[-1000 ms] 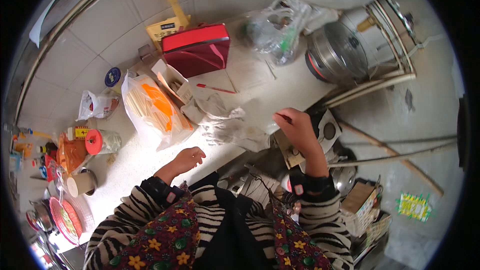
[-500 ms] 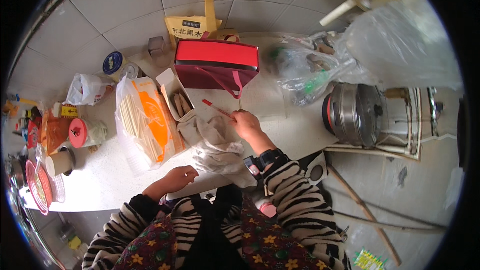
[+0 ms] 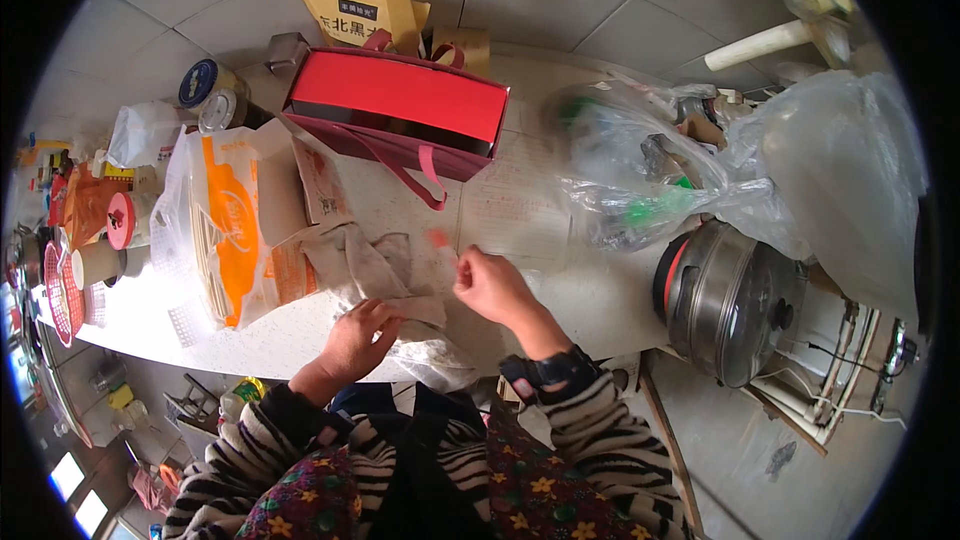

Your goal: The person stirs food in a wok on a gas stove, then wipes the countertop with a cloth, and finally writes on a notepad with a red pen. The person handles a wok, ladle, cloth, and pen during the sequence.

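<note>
My right hand [image 3: 495, 288] is closed, raised over the middle of the white counter. From it points a slim red pen [image 3: 438, 237], blurred by motion, its far end toward the bag. My left hand [image 3: 358, 338] rests on the crumpled grey cloth [image 3: 360, 265], fingers bent over a pale flat strip [image 3: 418, 310] that sticks out to the right. What the strip is cannot be made out. Beyond my right hand lie sheets of paper [image 3: 515, 215] with faint red writing. The dark red paper bag [image 3: 400, 105] holding a bright red box stands behind them.
To the left stand a plastic pack of chopsticks [image 3: 225, 240], an opened carton [image 3: 320, 180], jars [image 3: 222, 110] and a pink basket [image 3: 65, 295]. At right are a steel pot [image 3: 735, 300] with a glass lid and clear plastic bags [image 3: 640, 170]. The counter's front edge runs below my hands.
My left hand has moved onto the cloth and the pale strip. My right hand has drawn closer to me with the pen. The whole view has shifted and tilted.
</note>
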A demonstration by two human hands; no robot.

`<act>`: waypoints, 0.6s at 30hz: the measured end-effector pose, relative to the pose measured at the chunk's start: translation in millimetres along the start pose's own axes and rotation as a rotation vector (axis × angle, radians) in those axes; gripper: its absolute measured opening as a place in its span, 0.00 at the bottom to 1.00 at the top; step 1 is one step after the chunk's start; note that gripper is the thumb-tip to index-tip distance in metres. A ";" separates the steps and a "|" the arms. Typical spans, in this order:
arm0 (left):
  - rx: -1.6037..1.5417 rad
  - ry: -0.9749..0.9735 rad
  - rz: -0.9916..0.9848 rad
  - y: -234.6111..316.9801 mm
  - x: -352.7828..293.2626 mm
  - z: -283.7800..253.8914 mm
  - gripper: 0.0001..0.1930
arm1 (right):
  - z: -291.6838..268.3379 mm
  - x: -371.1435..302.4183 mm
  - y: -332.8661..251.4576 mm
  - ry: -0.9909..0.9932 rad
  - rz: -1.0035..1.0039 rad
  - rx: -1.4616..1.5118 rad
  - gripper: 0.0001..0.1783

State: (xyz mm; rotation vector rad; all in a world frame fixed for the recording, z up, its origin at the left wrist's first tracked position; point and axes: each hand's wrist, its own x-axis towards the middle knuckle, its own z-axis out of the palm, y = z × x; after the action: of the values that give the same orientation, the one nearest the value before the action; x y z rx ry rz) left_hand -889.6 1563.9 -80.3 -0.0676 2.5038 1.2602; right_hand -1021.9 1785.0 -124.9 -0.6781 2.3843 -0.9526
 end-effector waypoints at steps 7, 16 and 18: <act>0.304 0.044 0.386 10.0 68.7 44.1 0.20 | -23.4 2.4 53.1 0.361 0.051 0.650 0.06; 0.527 0.023 0.436 -14.2 113.8 72.5 0.29 | 16.4 27.6 55.5 0.542 -0.043 0.486 0.07; 0.504 0.014 0.412 -18.8 115.1 73.8 0.29 | 18.6 27.7 55.6 0.505 -0.053 0.446 0.05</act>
State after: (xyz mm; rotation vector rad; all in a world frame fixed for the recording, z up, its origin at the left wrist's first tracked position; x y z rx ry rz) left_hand -974.1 1623.0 -171.9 0.5848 2.8581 0.7098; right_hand -1046.7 1794.6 -184.0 -0.3558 2.4244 -1.7806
